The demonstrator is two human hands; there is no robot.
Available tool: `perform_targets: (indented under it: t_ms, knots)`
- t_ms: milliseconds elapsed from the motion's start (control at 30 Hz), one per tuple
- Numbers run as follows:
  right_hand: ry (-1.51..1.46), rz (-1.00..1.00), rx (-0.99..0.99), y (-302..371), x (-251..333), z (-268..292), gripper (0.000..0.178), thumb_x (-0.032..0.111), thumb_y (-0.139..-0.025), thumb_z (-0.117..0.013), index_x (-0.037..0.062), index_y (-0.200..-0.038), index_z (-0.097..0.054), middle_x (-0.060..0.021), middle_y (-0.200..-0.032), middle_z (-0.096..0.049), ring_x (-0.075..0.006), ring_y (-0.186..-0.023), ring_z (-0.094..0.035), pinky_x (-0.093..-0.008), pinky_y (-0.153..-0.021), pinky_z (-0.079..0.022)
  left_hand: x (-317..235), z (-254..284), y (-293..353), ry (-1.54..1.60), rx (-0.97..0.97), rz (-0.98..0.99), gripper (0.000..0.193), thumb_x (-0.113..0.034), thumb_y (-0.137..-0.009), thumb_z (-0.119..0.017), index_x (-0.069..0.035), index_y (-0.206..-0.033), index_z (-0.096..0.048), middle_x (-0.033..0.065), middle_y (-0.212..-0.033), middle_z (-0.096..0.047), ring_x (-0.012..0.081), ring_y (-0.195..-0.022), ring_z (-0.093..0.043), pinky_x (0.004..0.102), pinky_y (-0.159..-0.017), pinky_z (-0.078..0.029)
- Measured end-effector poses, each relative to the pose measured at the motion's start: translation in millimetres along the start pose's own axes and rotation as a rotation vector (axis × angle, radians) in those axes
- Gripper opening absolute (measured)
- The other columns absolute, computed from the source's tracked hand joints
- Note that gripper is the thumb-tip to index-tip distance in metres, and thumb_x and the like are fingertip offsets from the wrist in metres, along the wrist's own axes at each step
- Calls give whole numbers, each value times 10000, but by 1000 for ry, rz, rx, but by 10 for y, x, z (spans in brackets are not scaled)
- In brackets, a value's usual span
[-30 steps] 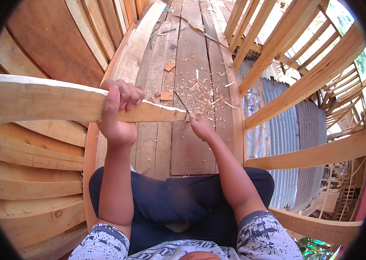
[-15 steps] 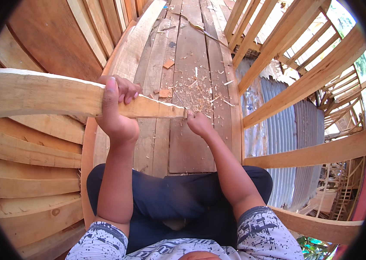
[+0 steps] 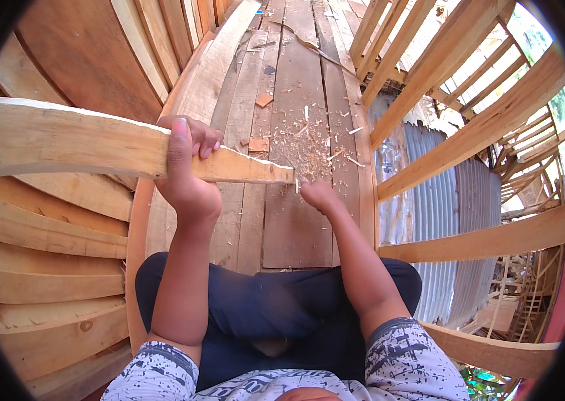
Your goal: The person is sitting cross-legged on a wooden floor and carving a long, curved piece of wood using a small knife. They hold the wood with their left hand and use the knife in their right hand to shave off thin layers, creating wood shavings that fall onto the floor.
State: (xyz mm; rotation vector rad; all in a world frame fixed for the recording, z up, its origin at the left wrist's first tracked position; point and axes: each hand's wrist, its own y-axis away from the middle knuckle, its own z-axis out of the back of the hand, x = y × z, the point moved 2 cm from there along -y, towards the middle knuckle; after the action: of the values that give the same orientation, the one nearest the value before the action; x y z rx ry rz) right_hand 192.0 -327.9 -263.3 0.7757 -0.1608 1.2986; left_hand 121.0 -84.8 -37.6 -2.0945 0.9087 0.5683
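A long pale wooden board reaches in from the left edge and narrows to a tip near the middle. Its upper edge looks freshly cut and whitish. My left hand is closed around the board, thumb on the near face and fingers over the top edge. Just right of the tip is my right hand, closed in a fist with its thumb side toward the board. What the fist holds is hidden. A small pale wood sliver shows between the tip and the fist.
Wood shavings and reddish wood chips litter the plank floor. A thin curved strip lies farther off. Stacked boards line the left. On the right, wooden rails stand before corrugated metal sheets. My legs are folded below.
My right hand has moved slightly right and down, away from the board's tip. A thin dark blade-like line above the tip no longer shows. The left hand keeps its grip.
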Motion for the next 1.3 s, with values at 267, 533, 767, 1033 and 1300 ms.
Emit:
perform_targets:
  t_ms: [267,533,767,1033,1300]
  knots:
    - [-133,285,125,673,1006,273,687,522,-1008,-442,-110,-807,-624,-189,-695,-639,-320,-635,-643,-446,-695,-521,108,186,24,-130,102,65,185,-209,-908,-547,-120,-820,-410,-3,-702,-362,119,-671,-388,294,-699,-363]
    - [-45,148,95,502,800,248,657,476,-996,-479,-152,-995,-671,-341,-1011,-682,-469,-1015,-669,-503,-877,-514,95,200,2,-69,202,94,200,-200,-882,-556,-123,-808,-387,-1,-670,-352,117,-625,-362,293,-661,-346]
    - [-36,47,41,351,511,190,631,465,-997,-476,-129,-1111,-658,-341,-1176,-646,-461,-1168,-607,-482,-1000,-474,125,135,0,-18,276,107,205,-179,-869,-544,-128,-793,-361,-5,-659,-336,111,-611,-345,290,-639,-325]
    - [42,140,196,862,1169,508,611,466,-1009,-454,-100,-1059,-679,-331,-1081,-678,-456,-1058,-655,-498,-911,-502,105,238,-8,-41,283,108,197,-161,-862,-537,-128,-790,-356,-5,-656,-341,108,-599,-341,292,-631,-321]
    - [-11,56,6,288,358,125,592,455,-1014,-454,-71,-866,-681,-310,-865,-683,-433,-862,-685,-522,-806,-500,105,136,13,-8,289,120,190,-144,-859,-528,-125,-790,-352,-4,-652,-345,109,-594,-341,292,-628,-320]
